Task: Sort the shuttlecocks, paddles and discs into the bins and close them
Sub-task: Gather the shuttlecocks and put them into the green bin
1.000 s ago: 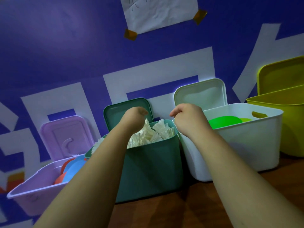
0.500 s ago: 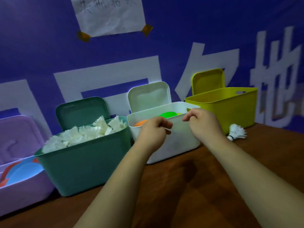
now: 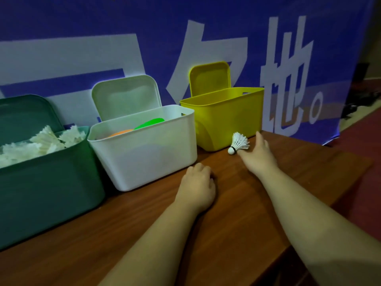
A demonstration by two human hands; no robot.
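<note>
A lone white shuttlecock (image 3: 238, 143) lies on the wooden table (image 3: 237, 223) in front of the yellow bin (image 3: 228, 118). My right hand (image 3: 257, 153) is spread open right beside it, thumb near its cork, fingers extended past the feathers. My left hand (image 3: 198, 186) rests on the table with fingers loosely curled, holding nothing. The green bin (image 3: 45, 182) at left is full of white shuttlecocks (image 3: 41, 141). The white bin (image 3: 148, 149) holds green and orange discs (image 3: 148, 123). All three lids stand open.
A blue banner with large white characters hangs behind the bins. The table's right edge (image 3: 350, 182) drops off to a reddish floor. Dark clutter sits far right in the background.
The view swung right. My right hand left the white bin's rim and reached to the shuttlecock by the yellow bin. My left hand dropped to the table.
</note>
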